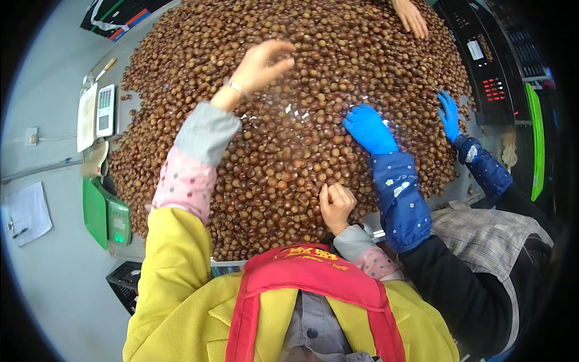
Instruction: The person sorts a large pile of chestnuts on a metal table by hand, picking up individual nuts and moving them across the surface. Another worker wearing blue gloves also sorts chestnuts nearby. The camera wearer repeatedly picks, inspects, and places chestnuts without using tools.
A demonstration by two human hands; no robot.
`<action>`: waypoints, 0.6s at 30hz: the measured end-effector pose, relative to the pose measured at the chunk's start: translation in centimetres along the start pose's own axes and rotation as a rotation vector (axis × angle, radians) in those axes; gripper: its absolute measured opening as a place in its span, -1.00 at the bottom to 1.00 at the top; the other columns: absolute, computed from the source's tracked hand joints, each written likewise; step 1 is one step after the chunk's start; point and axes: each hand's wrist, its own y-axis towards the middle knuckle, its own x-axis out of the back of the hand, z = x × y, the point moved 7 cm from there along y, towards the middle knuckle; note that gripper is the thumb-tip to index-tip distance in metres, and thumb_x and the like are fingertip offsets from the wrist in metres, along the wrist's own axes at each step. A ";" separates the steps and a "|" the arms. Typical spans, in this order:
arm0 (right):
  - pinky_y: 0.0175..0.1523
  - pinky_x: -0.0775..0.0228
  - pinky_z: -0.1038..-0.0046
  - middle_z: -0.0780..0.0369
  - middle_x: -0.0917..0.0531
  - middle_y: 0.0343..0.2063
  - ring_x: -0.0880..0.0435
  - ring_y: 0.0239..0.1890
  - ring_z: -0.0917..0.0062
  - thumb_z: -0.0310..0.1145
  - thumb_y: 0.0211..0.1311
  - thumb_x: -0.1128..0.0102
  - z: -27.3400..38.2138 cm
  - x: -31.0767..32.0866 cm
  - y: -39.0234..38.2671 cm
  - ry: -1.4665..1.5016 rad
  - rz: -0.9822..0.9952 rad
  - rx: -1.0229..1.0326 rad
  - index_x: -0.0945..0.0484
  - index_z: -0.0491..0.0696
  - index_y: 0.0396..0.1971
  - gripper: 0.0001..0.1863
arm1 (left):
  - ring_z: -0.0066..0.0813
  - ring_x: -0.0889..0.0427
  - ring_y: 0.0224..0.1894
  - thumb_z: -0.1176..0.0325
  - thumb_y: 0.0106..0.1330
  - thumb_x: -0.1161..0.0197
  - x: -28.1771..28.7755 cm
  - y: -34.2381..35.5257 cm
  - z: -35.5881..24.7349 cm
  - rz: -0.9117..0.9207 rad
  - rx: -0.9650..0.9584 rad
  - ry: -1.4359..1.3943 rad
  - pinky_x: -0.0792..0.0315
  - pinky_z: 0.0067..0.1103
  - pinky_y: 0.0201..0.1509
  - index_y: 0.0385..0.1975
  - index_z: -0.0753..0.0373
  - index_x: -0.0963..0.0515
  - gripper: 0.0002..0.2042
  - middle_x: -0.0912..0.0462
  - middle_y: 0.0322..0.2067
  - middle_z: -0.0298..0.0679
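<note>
A broad heap of glossy brown chestnuts (274,163), many with pale patches, covers the table. My left hand (262,66) reaches over the far left part of the heap. Its fingers are loosely curved, with a gap to the thumb and nothing between them. Close to my body, my right hand (337,206) rests at the near edge of the heap, its fingers curled in. Whatever those fingers may hold is hidden.
A co-worker's blue-gloved hands (369,130) work at the right; another person's bare hand (411,18) comes in at the far side. Scales (105,110) and a green-lidded scale (118,222) stand left. A black crate (125,285) sits lower left, black equipment (482,66) at the right.
</note>
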 end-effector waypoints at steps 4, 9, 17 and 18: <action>-0.43 -0.35 0.24 0.17 -0.49 -0.60 -0.51 -0.58 0.19 -0.50 0.18 -0.37 0.0 0.0 0.1 -0.003 0.000 0.015 -0.45 -0.08 -0.64 -0.72 | -0.35 -0.80 0.00 0.33 0.44 -0.36 0.1 5.8 1.1 -0.136 0.036 0.044 -0.69 -0.39 0.11 -0.04 0.19 -0.76 -0.81 -0.82 -0.04 -0.21; -0.42 -0.35 0.25 0.19 -0.49 -0.60 -0.52 -0.58 0.22 -0.50 0.17 -0.37 0.0 0.0 0.2 -0.015 0.024 -0.006 -0.45 -0.07 -0.64 -0.72 | -0.31 -0.77 -0.08 0.49 0.33 -0.39 -5.5 4.8 2.2 0.073 -0.045 0.245 -0.67 -0.40 0.13 -0.05 0.16 -0.75 -0.78 -0.79 -0.06 -0.22; -0.47 -0.27 0.31 0.20 -0.42 -0.66 -0.45 -0.64 0.31 -0.48 0.23 -0.38 -0.2 0.1 0.4 0.048 0.030 -0.041 -0.41 -0.09 -0.65 -0.67 | -0.30 -0.72 -0.15 0.41 0.31 -0.43 -7.0 -0.7 2.1 -0.199 -0.194 0.294 -0.63 -0.44 -0.11 0.00 0.17 -0.66 -0.73 -0.64 0.08 -0.27; -0.47 -0.23 0.34 0.20 -0.39 -0.67 -0.41 -0.65 0.38 -0.46 0.27 -0.37 -0.7 0.3 0.4 0.179 0.036 -0.151 -0.40 -0.10 -0.66 -0.64 | -0.37 -0.72 -0.21 0.37 0.33 -0.44 -6.8 -1.7 1.5 -0.250 -0.162 0.280 -0.64 -0.48 -0.18 0.01 0.16 -0.67 -0.73 -0.63 0.12 -0.28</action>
